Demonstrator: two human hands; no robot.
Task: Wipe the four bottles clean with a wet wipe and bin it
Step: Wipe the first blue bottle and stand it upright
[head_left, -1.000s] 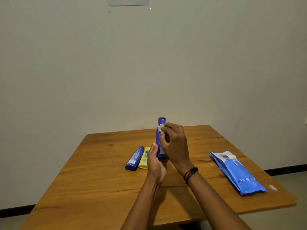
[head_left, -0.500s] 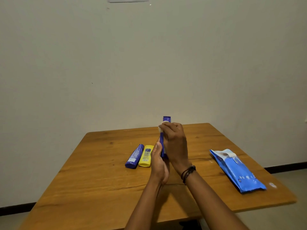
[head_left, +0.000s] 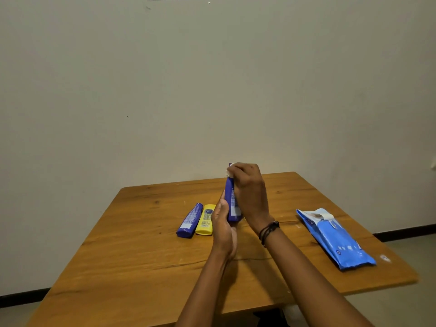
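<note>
A dark blue bottle (head_left: 231, 200) is being held upright above the middle of a wooden table (head_left: 141, 256), its base cupped in the left hand (head_left: 223, 228), whose fingers are curled closed around the lower body. The right hand (head_left: 249, 192) is wrapped over the bottle's upper half, the fingers closed on the cap end, where a scrap of white wet wipe (head_left: 229, 173) is being pressed against the neck; only a small edge of the wipe is showing at the fingertips. A dark cord bracelet (head_left: 269, 231) is being worn on the right wrist.

At about nine o'clock from the held bottle, two more bottles are lying flat on the tabletop, touching side by side: a blue bottle (head_left: 190, 220) on the outside and a yellow bottle (head_left: 205, 220) nearer the hands, both with their printed labels facing up. A fourth bottle is not being seen from this angle.

At about three o'clock, well apart from the hands, a blue pack of wet wipes (head_left: 337, 239) is lying flat near the table's edge, its white flap peeled back at the far end. A plain pale wall (head_left: 212, 90) is filling the background at twelve o'clock.
</note>
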